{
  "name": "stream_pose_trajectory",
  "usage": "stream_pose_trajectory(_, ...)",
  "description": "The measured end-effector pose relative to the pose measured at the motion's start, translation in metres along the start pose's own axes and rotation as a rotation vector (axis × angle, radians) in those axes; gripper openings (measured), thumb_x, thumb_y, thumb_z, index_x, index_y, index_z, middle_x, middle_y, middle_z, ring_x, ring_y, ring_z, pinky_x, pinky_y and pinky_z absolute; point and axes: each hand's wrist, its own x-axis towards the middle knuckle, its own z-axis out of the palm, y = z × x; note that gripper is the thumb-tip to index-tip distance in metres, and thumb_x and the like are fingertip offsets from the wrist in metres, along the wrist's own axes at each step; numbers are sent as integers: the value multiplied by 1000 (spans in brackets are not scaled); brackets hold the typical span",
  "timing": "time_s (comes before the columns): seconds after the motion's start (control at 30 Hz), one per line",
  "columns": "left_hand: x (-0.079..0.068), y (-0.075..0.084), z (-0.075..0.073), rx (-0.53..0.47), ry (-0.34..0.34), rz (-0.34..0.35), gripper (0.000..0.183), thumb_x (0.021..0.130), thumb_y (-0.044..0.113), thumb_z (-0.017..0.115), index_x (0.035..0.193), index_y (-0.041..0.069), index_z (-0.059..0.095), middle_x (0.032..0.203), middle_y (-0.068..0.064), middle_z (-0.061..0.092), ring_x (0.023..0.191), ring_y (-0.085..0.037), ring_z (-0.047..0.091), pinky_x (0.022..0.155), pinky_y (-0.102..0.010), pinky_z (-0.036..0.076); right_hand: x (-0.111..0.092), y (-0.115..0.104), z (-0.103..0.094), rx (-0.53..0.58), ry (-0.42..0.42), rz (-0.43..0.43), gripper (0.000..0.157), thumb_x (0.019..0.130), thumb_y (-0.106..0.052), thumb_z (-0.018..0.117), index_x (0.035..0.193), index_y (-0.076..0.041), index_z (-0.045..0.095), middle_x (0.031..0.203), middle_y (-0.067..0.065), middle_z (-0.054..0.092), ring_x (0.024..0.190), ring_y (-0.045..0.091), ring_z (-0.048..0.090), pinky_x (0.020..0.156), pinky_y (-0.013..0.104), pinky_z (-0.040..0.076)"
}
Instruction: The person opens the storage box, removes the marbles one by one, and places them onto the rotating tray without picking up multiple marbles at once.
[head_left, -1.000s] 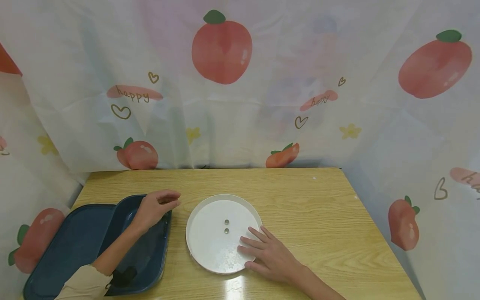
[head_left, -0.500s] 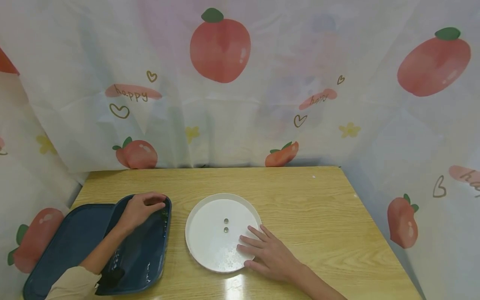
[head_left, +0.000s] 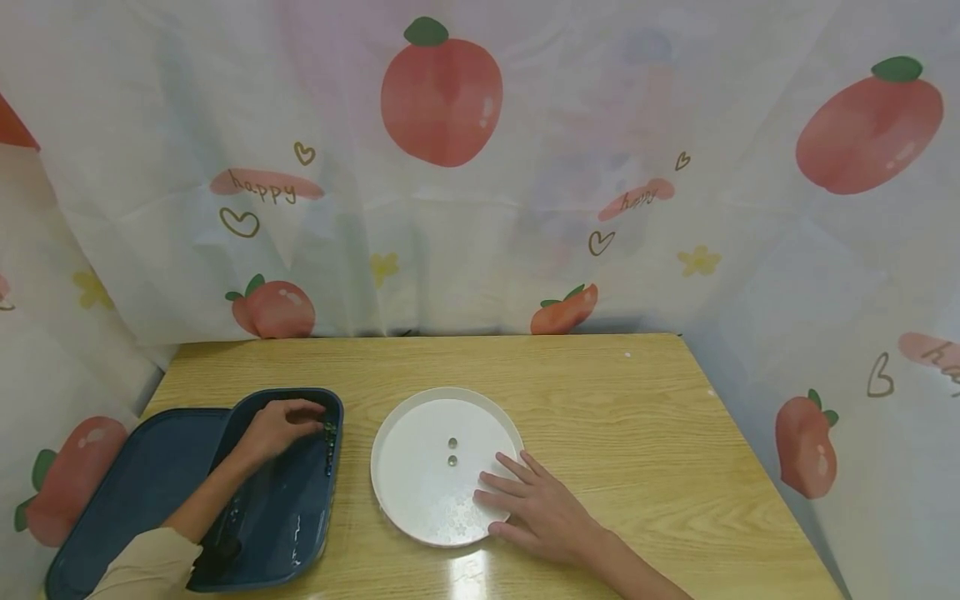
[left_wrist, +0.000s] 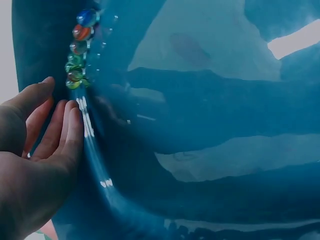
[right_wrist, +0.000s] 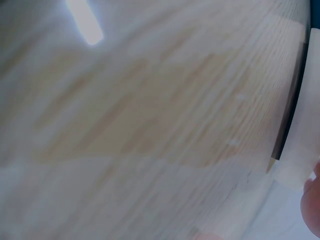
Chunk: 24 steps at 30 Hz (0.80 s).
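My left hand point(head_left: 276, 432) reaches into a deep dark blue tray point(head_left: 288, 508), close to its right wall. Along that wall lies a row of coloured glass marbles point(left_wrist: 75, 61), blue, orange and green among them. In the left wrist view the thumb and fingers are apart just short of the nearest marble point(left_wrist: 73, 84), with nothing seen between them. Two small clear marbles point(head_left: 452, 461) sit one behind the other on a round white plate point(head_left: 412, 496). My right hand point(head_left: 543, 510), fingers spread, rests on the plate's right rim. Only a fingertip point(right_wrist: 311, 206) shows in the right wrist view.
A second, flatter blue tray point(head_left: 142, 483) lies at the left, partly under the deep one. Both trays and the plate are on a wood-grain table point(head_left: 637, 450). A white curtain point(head_left: 480, 233) printed with peaches hangs behind it.
My left hand has moved left and down, from above the deep tray's right rim to inside it beside the marbles. The right hand and the plate have stayed put.
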Motion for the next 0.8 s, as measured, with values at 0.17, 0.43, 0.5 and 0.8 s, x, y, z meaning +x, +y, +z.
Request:
stream_pose_trajectory(0.17, 4, -6, 6, -2, -4, 3, 29, 92, 15, 73, 116, -2, 71, 107, -16, 72, 95, -29, 70, 77, -41, 56, 0, -1, -1, -3, 0, 0, 41, 100, -47, 56, 134, -25, 66, 140, -5, 58, 140, 26, 41, 111, 54, 29)
stream_pose_trajectory(0.43, 7, -4, 14, 45, 19, 3, 25, 91, 13, 74, 112, -1, 73, 104, -14, 73, 92, -28, 70, 74, -40, 56, 0, 0, -1, -8, 13, -12, 41, 100, -46, 56, 133, -24, 66, 139, -4, 59, 139, 26, 42, 111, 54, 30)
stream_pose_trajectory(0.5, 7, -4, 15, 56, 21, 1, 24, 91, 13, 74, 111, 0, 73, 102, -13, 73, 91, -28, 70, 74, -41, 56, 0, 0, -1, -8, 12, -10, 41, 100, -47, 56, 133, -25, 66, 140, -4, 58, 140, 26, 41, 111, 54, 30)
stream_pose_trajectory(0.8, 12, -1, 16, 116, 39, -12, 15, 89, 10, 75, 102, 3, 76, 93, -8, 73, 86, -25, 69, 72, -41, 54, 0, 1, -1, -7, 16, -15, 42, 100, -47, 56, 135, -25, 65, 140, -5, 58, 139, 27, 42, 111, 54, 30)
